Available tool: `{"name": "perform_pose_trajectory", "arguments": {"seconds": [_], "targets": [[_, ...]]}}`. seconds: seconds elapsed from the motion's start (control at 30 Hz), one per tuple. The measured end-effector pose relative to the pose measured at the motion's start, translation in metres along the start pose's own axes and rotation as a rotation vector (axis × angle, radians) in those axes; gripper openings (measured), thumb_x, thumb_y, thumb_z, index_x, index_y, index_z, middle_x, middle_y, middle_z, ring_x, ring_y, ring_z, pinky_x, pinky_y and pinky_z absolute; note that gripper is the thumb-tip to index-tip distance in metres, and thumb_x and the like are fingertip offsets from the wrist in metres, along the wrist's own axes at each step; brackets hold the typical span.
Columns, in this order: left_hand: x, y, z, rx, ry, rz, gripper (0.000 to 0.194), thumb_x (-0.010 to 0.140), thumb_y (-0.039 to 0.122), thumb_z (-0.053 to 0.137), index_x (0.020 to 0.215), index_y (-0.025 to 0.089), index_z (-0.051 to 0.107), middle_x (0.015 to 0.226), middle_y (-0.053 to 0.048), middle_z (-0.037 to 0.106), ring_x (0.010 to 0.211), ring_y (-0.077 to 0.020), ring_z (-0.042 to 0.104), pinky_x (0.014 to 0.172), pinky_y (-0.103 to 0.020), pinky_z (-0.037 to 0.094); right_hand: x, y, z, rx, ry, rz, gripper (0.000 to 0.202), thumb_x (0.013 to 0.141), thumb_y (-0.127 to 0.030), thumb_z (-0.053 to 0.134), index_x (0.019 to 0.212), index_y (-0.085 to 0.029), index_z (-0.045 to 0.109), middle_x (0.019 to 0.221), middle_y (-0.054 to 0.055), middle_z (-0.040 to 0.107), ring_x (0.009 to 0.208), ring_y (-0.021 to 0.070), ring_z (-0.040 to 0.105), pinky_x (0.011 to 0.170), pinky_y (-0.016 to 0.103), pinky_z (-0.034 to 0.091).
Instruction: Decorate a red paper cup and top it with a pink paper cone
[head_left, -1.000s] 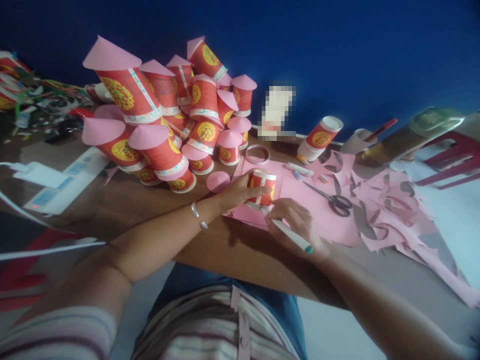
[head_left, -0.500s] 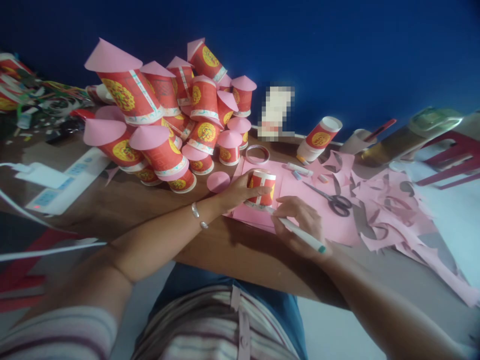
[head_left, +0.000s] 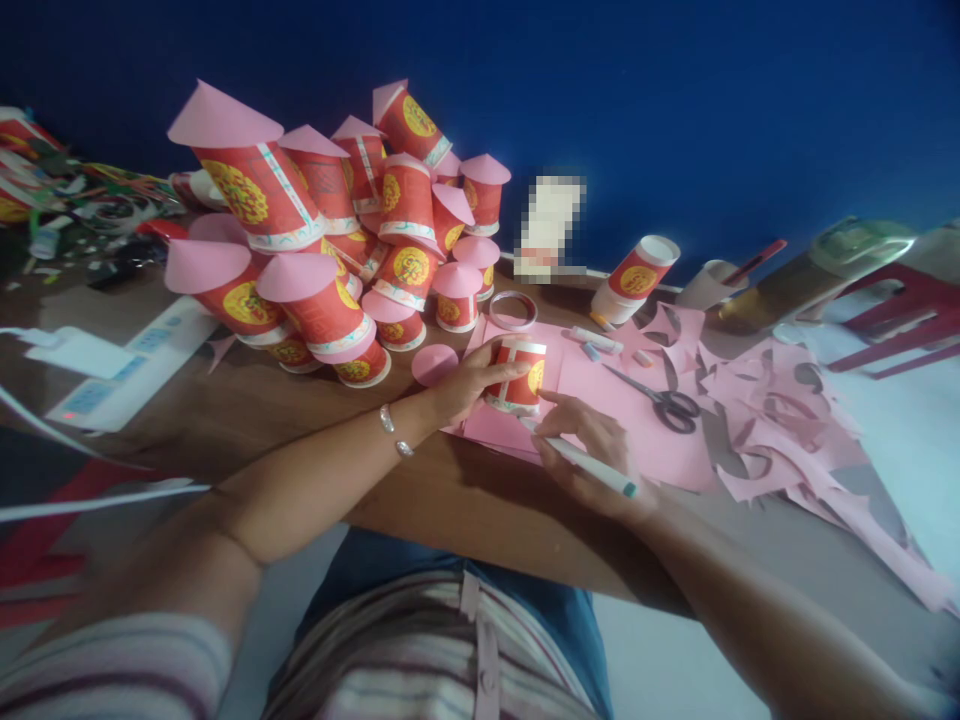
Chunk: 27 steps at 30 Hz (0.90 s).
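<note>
A red paper cup (head_left: 523, 378) with a yellow emblem and a white strip is gripped by my left hand (head_left: 466, 388), thumb across its front. My right hand (head_left: 592, 445) is closed round a white pen (head_left: 589, 465) with a green end, its tip near the cup's lower rim. Beneath the cup lie pink paper sheets (head_left: 502, 432). A flat pink paper disc (head_left: 435, 366) sits just left of my left hand, and a roll of tape (head_left: 513, 311) is behind the cup.
Several red cups with pink cone tops (head_left: 409, 270) are piled at the back left, beside a power strip (head_left: 124, 370). Scissors (head_left: 664, 400), pink scraps (head_left: 780, 420), stacked cups (head_left: 636, 280) and a bottle (head_left: 817, 270) are on the right.
The cup has turned a little in my left hand, so its white strip sits further left and more of the yellow emblem shows. My right hand has shifted slightly left with the pen.
</note>
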<state>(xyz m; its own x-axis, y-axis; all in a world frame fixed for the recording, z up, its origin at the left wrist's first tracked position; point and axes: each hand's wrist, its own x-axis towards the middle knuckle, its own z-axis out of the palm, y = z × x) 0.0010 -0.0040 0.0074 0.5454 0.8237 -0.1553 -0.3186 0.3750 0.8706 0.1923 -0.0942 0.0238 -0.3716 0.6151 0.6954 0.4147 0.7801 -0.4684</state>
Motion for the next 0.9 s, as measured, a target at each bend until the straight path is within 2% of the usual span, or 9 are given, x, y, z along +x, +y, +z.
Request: {"name": "perform_pose_trajectory", "arguments": {"seconds": [0.13,0.3,0.47,0.6,0.77,0.9], "targets": [[-0.0011,-0.0011,0.0008,0.021,-0.007,0.008,0.075,0.068,0.047,0.096,0.13,0.019,0.064,0.113,-0.007,0.074,0.091,-0.0174,0.072,0.07,-0.024,0.054,-0.0011,0.0011,0.0016,0.005,-0.028,-0.015,0.02,0.093,-0.009,0.067,0.104,-0.025,0.062,0.082,-0.001,0.073,0.082,0.0199,0.077,0.096,0.046,0.07],[0.0005,-0.0032,0.0011,0.053,0.022,0.009,0.075,0.063,0.045,0.099,0.124,0.018,0.065,0.107,-0.006,0.074,0.083,-0.0142,0.07,0.07,-0.025,0.054,-0.0011,0.0004,0.0011,-0.023,-0.002,-0.013,0.019,0.094,-0.01,0.067,0.103,-0.026,0.062,0.081,-0.001,0.073,0.075,0.0187,0.075,0.096,0.047,0.07],[0.0014,-0.0024,0.0,0.041,0.009,0.007,0.071,0.066,0.047,0.097,0.123,0.018,0.067,0.104,-0.006,0.074,0.084,-0.0152,0.07,0.071,-0.026,0.055,-0.0008,-0.0019,0.0012,-0.096,0.066,0.071,0.015,0.096,-0.014,0.069,0.099,-0.026,0.06,0.082,0.0,0.073,0.081,0.0217,0.078,0.08,0.04,0.069],[-0.0001,-0.0001,0.0007,0.034,-0.009,-0.002,0.066,0.067,0.045,0.096,0.12,0.018,0.066,0.105,-0.006,0.074,0.085,-0.0161,0.071,0.072,-0.027,0.056,0.0001,-0.003,0.0004,-0.083,0.055,0.105,0.014,0.096,-0.013,0.068,0.098,-0.026,0.062,0.086,0.002,0.073,0.08,0.0197,0.077,0.069,0.031,0.064],[0.0,0.0004,0.001,0.016,-0.026,0.01,0.057,0.068,0.044,0.094,0.11,0.017,0.067,0.099,-0.005,0.074,0.085,-0.0165,0.071,0.075,-0.028,0.057,-0.0014,-0.0011,-0.0027,-0.011,0.006,0.087,0.017,0.096,-0.01,0.065,0.104,-0.025,0.067,0.093,0.004,0.071,0.087,0.0197,0.075,0.07,0.031,0.062],[0.0007,-0.0001,0.0,0.025,-0.02,0.007,0.057,0.068,0.044,0.094,0.111,0.017,0.068,0.099,-0.006,0.075,0.086,-0.0169,0.071,0.075,-0.027,0.056,-0.0016,-0.0013,-0.0049,0.019,-0.017,0.083,0.019,0.097,-0.01,0.063,0.107,-0.024,0.07,0.095,0.006,0.069,0.087,0.0202,0.074,0.069,0.031,0.062]]}}
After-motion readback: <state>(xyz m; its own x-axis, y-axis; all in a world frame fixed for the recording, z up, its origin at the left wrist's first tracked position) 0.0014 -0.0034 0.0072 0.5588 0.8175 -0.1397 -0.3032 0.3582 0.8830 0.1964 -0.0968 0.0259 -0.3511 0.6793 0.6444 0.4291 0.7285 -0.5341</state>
